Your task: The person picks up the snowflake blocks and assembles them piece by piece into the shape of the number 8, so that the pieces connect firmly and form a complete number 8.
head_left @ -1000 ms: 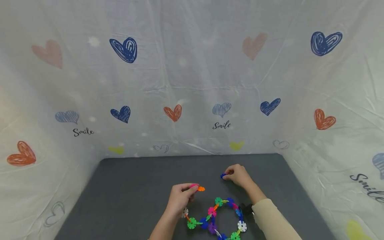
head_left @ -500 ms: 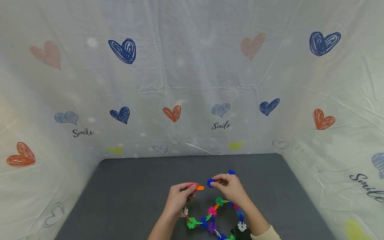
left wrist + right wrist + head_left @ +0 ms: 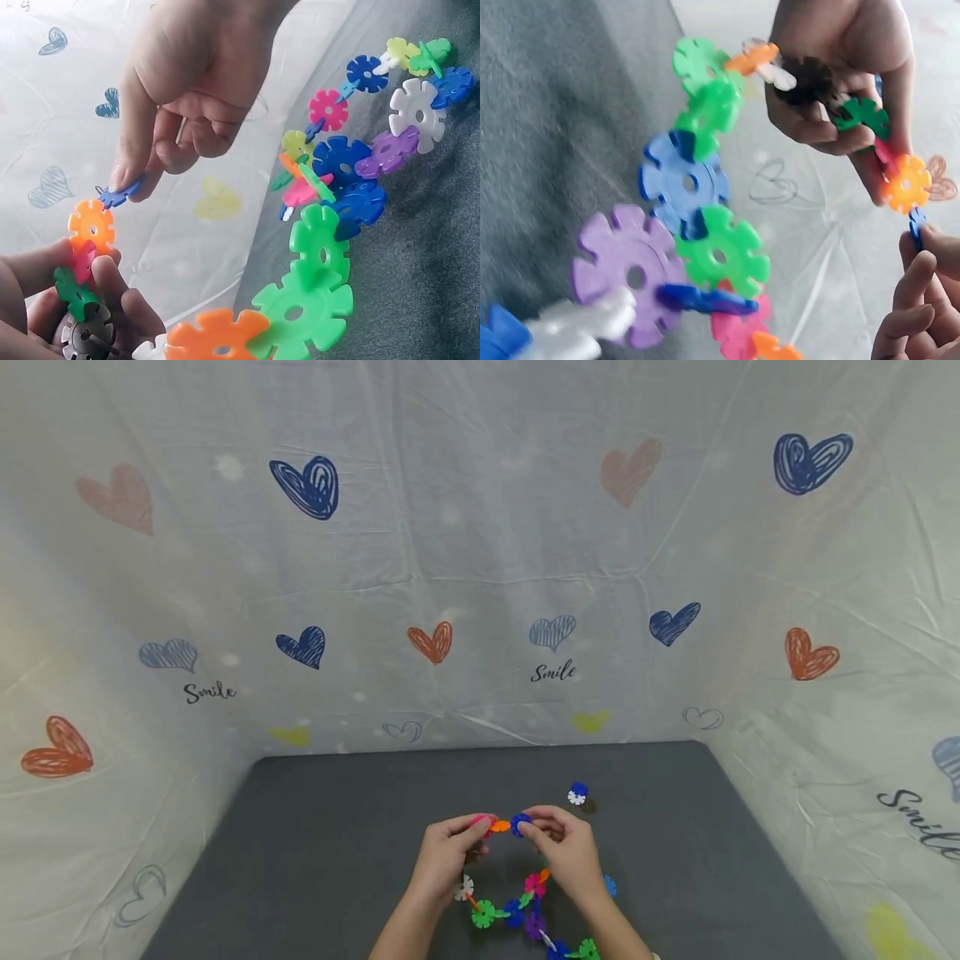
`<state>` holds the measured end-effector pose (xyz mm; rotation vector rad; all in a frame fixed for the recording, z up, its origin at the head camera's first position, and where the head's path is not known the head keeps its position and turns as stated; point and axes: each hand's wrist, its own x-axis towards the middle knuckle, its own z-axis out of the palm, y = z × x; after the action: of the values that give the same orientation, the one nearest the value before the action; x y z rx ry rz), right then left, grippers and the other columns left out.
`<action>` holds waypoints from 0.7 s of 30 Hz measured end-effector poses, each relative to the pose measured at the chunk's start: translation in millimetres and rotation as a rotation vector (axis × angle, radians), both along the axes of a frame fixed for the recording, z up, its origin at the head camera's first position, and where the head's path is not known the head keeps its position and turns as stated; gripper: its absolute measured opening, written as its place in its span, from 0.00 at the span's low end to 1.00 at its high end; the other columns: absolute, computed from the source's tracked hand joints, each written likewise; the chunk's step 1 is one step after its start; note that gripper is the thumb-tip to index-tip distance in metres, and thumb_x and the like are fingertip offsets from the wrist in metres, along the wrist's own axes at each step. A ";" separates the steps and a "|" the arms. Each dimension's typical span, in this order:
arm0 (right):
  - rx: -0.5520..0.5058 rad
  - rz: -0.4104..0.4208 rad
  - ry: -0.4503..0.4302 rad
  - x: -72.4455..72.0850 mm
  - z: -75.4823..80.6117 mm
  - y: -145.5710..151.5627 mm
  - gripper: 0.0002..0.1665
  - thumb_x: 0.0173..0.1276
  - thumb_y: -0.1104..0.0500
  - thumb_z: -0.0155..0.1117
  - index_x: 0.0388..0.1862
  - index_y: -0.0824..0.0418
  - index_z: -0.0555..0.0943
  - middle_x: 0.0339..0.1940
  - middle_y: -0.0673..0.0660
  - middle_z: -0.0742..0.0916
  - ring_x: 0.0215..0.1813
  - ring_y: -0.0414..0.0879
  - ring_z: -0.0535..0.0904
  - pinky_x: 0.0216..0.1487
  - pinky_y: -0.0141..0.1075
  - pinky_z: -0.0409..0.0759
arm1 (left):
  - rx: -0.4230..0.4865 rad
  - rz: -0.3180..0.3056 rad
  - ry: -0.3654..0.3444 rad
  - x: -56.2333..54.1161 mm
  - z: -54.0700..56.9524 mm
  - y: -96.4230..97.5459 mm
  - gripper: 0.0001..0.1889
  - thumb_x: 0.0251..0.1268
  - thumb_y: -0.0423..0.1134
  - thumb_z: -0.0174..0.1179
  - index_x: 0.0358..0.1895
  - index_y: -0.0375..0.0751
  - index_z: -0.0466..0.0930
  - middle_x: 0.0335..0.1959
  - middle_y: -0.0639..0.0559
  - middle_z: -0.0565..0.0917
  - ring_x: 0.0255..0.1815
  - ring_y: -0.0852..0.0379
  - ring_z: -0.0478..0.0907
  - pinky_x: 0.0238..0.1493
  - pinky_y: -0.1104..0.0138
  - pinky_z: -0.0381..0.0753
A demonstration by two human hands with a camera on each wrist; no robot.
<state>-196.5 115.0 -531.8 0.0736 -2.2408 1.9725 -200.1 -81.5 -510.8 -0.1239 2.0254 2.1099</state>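
Note:
Between finger and thumb my left hand pinches the end of a chain of notched plastic snowflake discs, at a pink disc. Beyond it sticks out an orange disc. My right hand pinches a blue disc, its edge right at the orange disc's rim. Under the left fingers hang a green disc and a dark disc. From there the chain runs through a white disc and a green disc to a multicoloured loop, partly hidden in the head view by the right forearm.
Past my right hand lie a loose blue disc, a white disc and a dark disc on the grey table. A white curtain printed with hearts stands behind and at both sides.
My right hand picked up the blue disc at the back right and brought it left and nearer, up to the orange disc. My left hand has stayed nearly still.

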 end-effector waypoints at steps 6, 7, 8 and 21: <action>-0.023 -0.024 0.022 1.2 -3.1 -3.9 0.08 0.63 0.57 0.75 0.40 0.55 0.88 0.29 0.53 0.88 0.29 0.50 0.83 0.34 0.37 0.84 | 0.009 -0.012 0.010 1.6 1.9 -2.6 0.18 0.69 0.46 0.66 0.53 0.35 0.87 0.38 0.51 0.87 0.29 0.61 0.81 0.39 0.63 0.84; -0.021 -0.029 0.036 1.2 -4.0 -3.5 0.07 0.63 0.58 0.75 0.40 0.55 0.88 0.29 0.53 0.88 0.29 0.49 0.84 0.34 0.35 0.84 | 0.004 -0.019 0.016 1.7 1.9 -2.5 0.18 0.69 0.45 0.65 0.53 0.36 0.87 0.40 0.50 0.88 0.29 0.61 0.81 0.40 0.62 0.84; -0.020 -0.032 0.049 1.3 -4.6 -3.0 0.07 0.63 0.58 0.75 0.39 0.55 0.88 0.29 0.53 0.88 0.30 0.47 0.84 0.35 0.34 0.83 | -0.003 -0.027 0.025 1.8 1.7 -2.3 0.17 0.70 0.45 0.65 0.53 0.36 0.87 0.42 0.49 0.89 0.30 0.60 0.81 0.41 0.61 0.85; -0.035 -0.040 0.148 8.0 -5.5 0.2 0.06 0.64 0.62 0.74 0.40 0.58 0.87 0.32 0.56 0.89 0.33 0.50 0.85 0.34 0.32 0.83 | -0.048 -0.065 0.123 2.7 -0.8 -0.3 0.18 0.70 0.47 0.65 0.52 0.37 0.87 0.47 0.47 0.89 0.37 0.50 0.84 0.46 0.59 0.85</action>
<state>-188.4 115.2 -537.3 0.1632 -2.0995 1.9176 -197.4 -81.8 -511.5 0.0649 2.1184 2.0774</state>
